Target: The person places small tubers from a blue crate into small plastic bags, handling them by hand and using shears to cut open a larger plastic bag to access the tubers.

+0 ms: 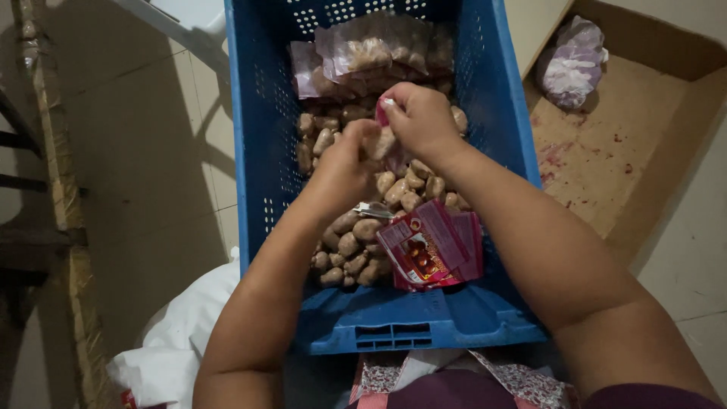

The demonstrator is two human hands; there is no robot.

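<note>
A blue plastic crate (261, 151) stands in front of me, holding a heap of small brown lumpy pieces (356, 235). My right hand (420, 117) grips a small clear and pink bag (392, 151) over the heap. My left hand (344, 167) is closed on a brown piece at the mouth of that bag. A stack of red and pink printed pouches (432, 246) lies on the heap near me. Filled clear bags (379, 53) of the same brown pieces lie at the far end of the crate.
An open cardboard box (606, 151) with red stains lies to the right, a filled bag (572, 60) in its far corner. A white sack (182, 333) lies at lower left. A wooden frame (53, 151) runs along the left. Tiled floor surrounds the crate.
</note>
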